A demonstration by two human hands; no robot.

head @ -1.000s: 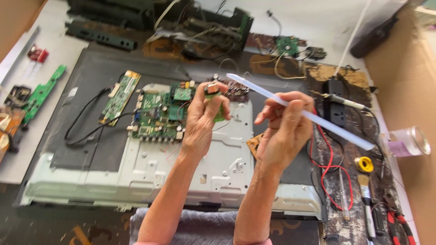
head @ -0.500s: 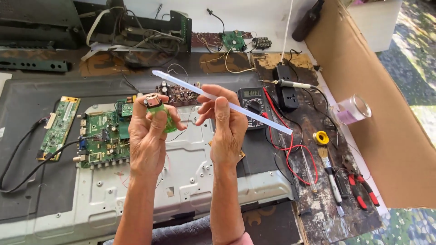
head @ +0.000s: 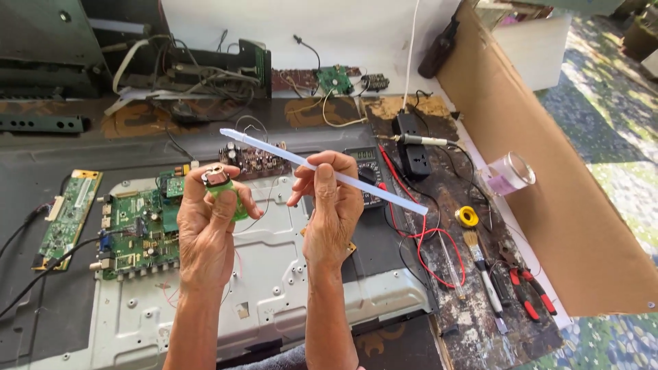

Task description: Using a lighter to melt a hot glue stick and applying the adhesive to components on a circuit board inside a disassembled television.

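Note:
My left hand point(head: 208, 229) is raised above the metal back panel point(head: 274, 288) of a flat screen and grips a small green lighter point(head: 225, 192) with a metal top, thumb near the top. My right hand point(head: 334, 205) holds a long translucent white stick point(head: 322, 170) that slants from upper left to lower right; its left tip ends a little above and right of the lighter. Under the hands lie a green main circuit board point(head: 137, 229) and a smaller board point(head: 255, 161) with dark capacitors.
A narrow green board point(head: 68, 216) with black cables lies at left. To the right sit a multimeter point(head: 362, 171) with red leads point(head: 425, 240), a soldering iron point(head: 418, 140), solder roll point(head: 467, 216), brush point(head: 480, 264), red-handled pliers point(head: 528, 291), a clear cup point(head: 510, 173) and a cardboard sheet point(head: 548, 192).
The view has swung to the right and pushed in, so both hands sit further left and larger. The lighter and stick stay raised, held about the same distance apart.

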